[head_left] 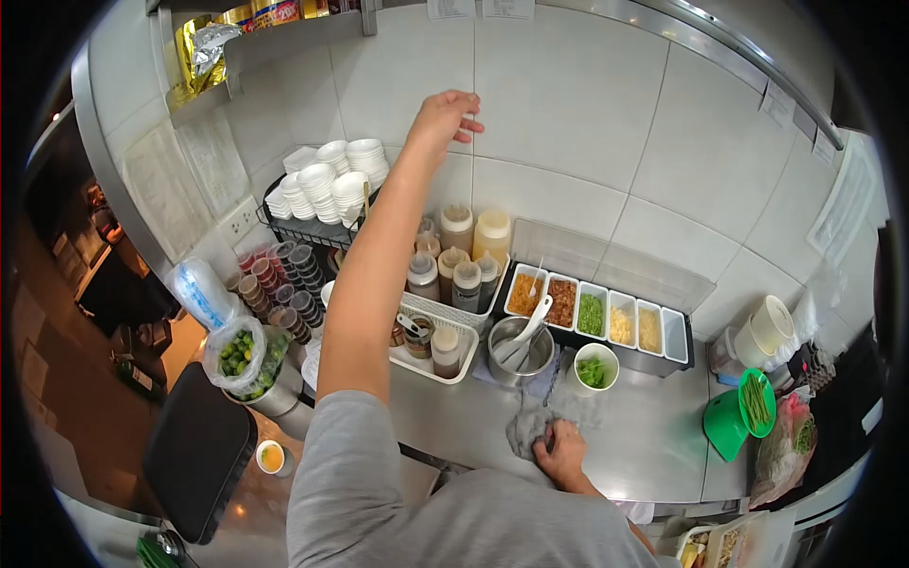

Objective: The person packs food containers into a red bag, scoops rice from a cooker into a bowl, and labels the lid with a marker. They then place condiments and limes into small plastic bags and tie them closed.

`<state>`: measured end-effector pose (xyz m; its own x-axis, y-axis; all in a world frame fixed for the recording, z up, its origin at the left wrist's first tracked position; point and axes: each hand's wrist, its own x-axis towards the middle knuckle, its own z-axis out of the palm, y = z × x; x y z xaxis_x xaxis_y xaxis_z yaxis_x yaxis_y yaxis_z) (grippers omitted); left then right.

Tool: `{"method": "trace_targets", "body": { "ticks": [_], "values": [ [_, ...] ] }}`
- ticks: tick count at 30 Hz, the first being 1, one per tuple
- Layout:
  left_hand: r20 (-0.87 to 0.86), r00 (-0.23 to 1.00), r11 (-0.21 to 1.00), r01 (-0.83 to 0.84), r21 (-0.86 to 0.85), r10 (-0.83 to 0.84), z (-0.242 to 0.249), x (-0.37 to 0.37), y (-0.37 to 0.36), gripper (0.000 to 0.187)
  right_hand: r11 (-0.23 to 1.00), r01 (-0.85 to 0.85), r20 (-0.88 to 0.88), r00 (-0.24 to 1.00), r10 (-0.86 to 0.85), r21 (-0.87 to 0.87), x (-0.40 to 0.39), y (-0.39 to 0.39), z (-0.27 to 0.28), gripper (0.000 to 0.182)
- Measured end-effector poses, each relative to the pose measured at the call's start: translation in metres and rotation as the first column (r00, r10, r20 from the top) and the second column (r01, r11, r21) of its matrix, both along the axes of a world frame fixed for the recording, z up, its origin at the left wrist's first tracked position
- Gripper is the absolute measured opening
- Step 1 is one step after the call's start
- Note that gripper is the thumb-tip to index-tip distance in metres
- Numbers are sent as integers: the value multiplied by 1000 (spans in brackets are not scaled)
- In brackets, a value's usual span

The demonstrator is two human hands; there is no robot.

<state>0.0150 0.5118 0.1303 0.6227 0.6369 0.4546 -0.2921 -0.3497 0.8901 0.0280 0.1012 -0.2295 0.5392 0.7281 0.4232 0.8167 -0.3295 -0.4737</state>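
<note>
My left hand (443,118) is raised high against the white tiled wall (568,95), fingers loosely spread and holding nothing. It hangs above the squeeze bottles (457,270). My left arm crosses in front of the white basket (454,327). My right hand (563,452) rests low on the steel counter (644,435) and grips a crumpled grey cloth (528,428). The cloth lies just in front of a metal pot (516,352) with a white ladle (532,322) in it.
A black tray of topping bins (595,317) sits behind a small white bowl of greens (595,367). Stacked white bowls (331,185) and small cups (279,284) stand at the left, above a bag of limes (239,355). A green plate of beans (755,402) is at the right.
</note>
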Motion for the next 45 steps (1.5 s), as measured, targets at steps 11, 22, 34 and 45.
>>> {"method": "trace_targets", "body": {
  "ticks": [11,22,34,45],
  "values": [
    [52,821,693,-512,508,569,59,43,45,64,1000,-10,-24,1000,11,28,1,-1,-3,19],
    [-111,733,633,-489,600,671,93,67,54,74,1000,-9,-43,999,10,15,0,-1,2,19],
    [-119,740,635,-470,613,662,92,72,69,70,1000,7,-40,999,-6,22,1,-1,-1,19],
    [117,732,567,-609,554,672,85,80,80,50,1000,8,-37,999,-8,0,1,-1,0,20]
  ]
}}
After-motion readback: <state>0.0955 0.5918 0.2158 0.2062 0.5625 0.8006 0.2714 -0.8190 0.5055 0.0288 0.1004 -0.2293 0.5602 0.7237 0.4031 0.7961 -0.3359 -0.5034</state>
